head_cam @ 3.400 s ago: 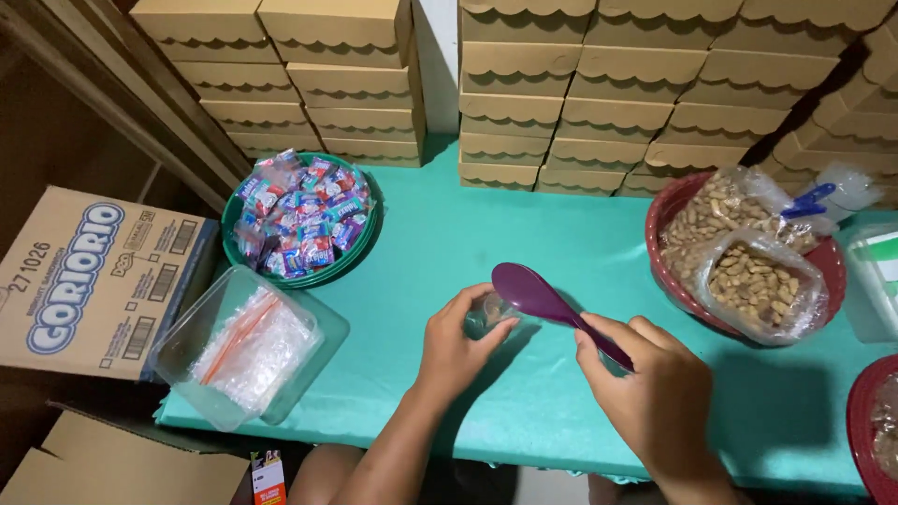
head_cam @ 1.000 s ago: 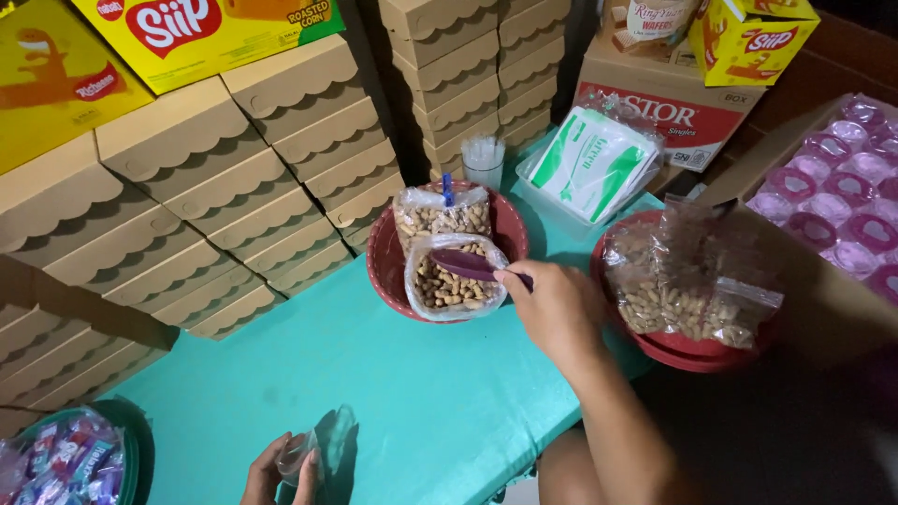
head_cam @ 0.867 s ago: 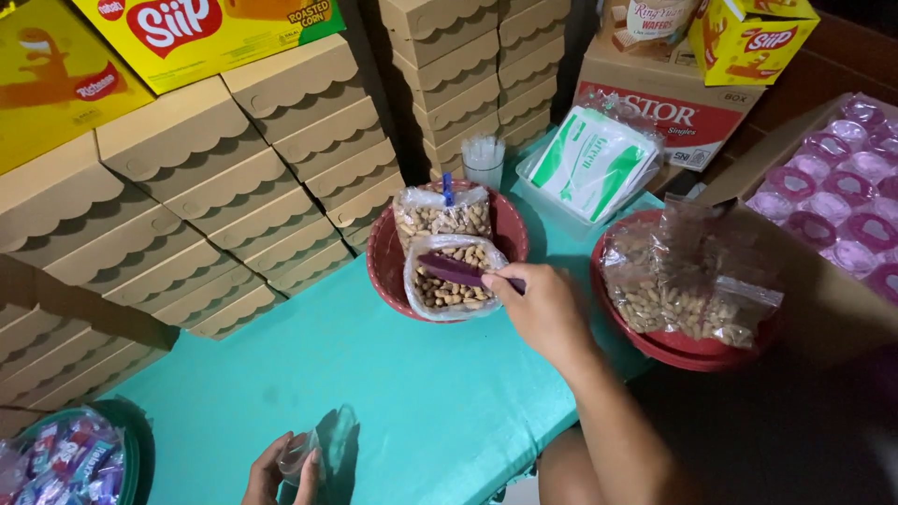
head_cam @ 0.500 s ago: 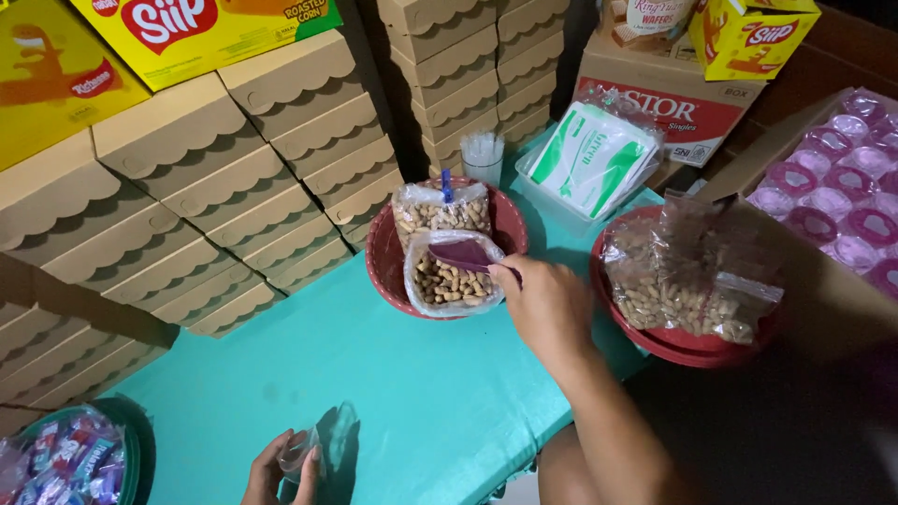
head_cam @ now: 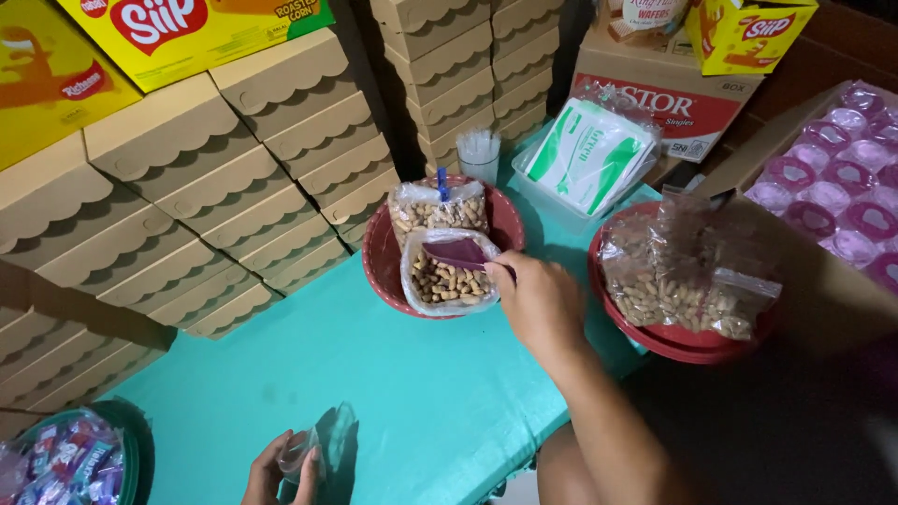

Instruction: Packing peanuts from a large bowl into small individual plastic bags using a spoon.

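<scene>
Purple scoop [head_cam: 456, 252] dipping into an open bag of peanuts [head_cam: 446, 276] in a red bowl [head_cam: 385, 262].
Right hand [head_cam: 543, 301] pinches the scoop's handle; left hand [head_cam: 281, 470] pinches a small clear bag [head_cam: 329, 447] over the teal worktop [head_cam: 374, 374].

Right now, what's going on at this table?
A person's right hand holds a purple scoop dipped into an open clear bag of peanuts that sits in a red bowl. The left hand, at the near edge of the teal table, holds a small clear plastic bag. A second red bowl with bagged peanuts stands to the right, and tan cardboard boxes are stacked behind.
</scene>
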